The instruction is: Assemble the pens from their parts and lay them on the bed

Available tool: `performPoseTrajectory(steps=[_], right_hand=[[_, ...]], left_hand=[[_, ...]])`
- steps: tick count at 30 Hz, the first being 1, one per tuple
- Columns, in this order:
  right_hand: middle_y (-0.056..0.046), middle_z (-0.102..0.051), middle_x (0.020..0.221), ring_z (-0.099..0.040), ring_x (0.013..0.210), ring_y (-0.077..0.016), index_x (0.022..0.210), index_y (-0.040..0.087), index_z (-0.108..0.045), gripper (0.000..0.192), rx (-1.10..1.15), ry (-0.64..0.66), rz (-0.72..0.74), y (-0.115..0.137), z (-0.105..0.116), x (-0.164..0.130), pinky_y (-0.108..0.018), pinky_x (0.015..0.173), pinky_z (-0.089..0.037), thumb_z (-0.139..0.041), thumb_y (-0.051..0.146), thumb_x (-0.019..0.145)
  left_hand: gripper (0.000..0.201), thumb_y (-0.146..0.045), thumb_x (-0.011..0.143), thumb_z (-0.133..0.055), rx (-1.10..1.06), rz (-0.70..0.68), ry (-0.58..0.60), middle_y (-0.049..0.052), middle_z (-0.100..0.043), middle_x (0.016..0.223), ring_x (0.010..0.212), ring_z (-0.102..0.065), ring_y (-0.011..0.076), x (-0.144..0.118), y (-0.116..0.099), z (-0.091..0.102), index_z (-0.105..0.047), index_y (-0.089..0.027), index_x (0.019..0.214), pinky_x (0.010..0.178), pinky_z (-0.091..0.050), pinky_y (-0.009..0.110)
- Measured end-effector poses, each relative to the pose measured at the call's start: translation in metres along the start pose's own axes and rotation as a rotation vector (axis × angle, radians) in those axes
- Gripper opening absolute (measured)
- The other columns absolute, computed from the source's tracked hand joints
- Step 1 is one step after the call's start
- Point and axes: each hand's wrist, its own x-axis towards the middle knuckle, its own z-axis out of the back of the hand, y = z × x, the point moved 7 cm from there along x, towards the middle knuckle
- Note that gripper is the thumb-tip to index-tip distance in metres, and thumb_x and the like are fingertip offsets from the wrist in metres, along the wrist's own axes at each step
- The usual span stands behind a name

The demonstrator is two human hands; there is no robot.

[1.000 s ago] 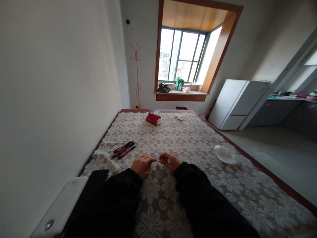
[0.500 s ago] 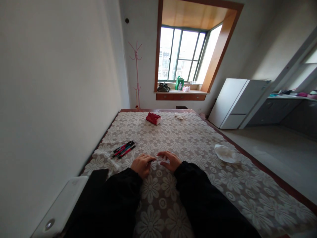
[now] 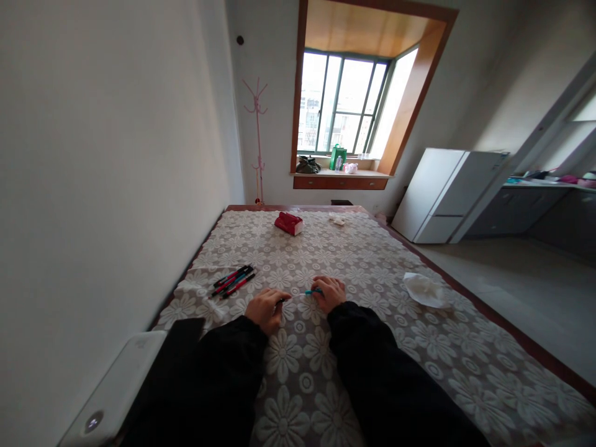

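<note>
Teal pen [image 3: 311,292] between left hand [image 3: 265,308] and right hand [image 3: 329,292].

Bed [image 3: 372,347] w/ floral lace cover, dark wood edge showing on the right. On it: bunch of pens [image 3: 233,280] at left, red packet [image 3: 288,223] & small white scrap [image 3: 336,218] at far end, crumpled white tissue [image 3: 424,290] nr right edge. Both hands rest on the cover nr the middle, a thin teal pen [image 3: 313,292] between them.
</note>
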Motion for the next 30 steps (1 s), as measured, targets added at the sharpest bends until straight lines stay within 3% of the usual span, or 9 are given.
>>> performPoseTrajectory(steps=[14, 30], right_hand=[[-0.001, -0.064, 0.111, -0.052, 0.110, -0.0218, 0.085, 0.024, -0.056, 0.023, 0.083, 0.005, 0.068, 0.016, 0.008, -0.001, -0.047, 0.104, -0.014, -0.055, 0.006, 0.069], [-0.003, -0.064, 0.110, -0.053, 0.109, -0.0213, 0.086, 0.024, -0.054, 0.022, 0.095, 0.013, 0.121, 0.019, 0.007, -0.002, -0.046, 0.106, -0.012, -0.054, 0.008, 0.070]], left_hand=[[0.035, -0.010, 0.077, -0.050, 0.004, 0.037, 0.006, -0.001, -0.069, 0.104, 0.099, -0.058, 0.0184, 0.000, 0.001, 0.001, -0.065, -0.028, 0.104, 0.086, -0.045, 0.028], [0.036, -0.009, 0.077, -0.049, 0.005, 0.040, 0.023, 0.000, -0.068, 0.103, 0.100, -0.057, 0.0193, 0.001, 0.000, 0.002, -0.066, -0.027, 0.104, 0.086, -0.046, 0.029]])
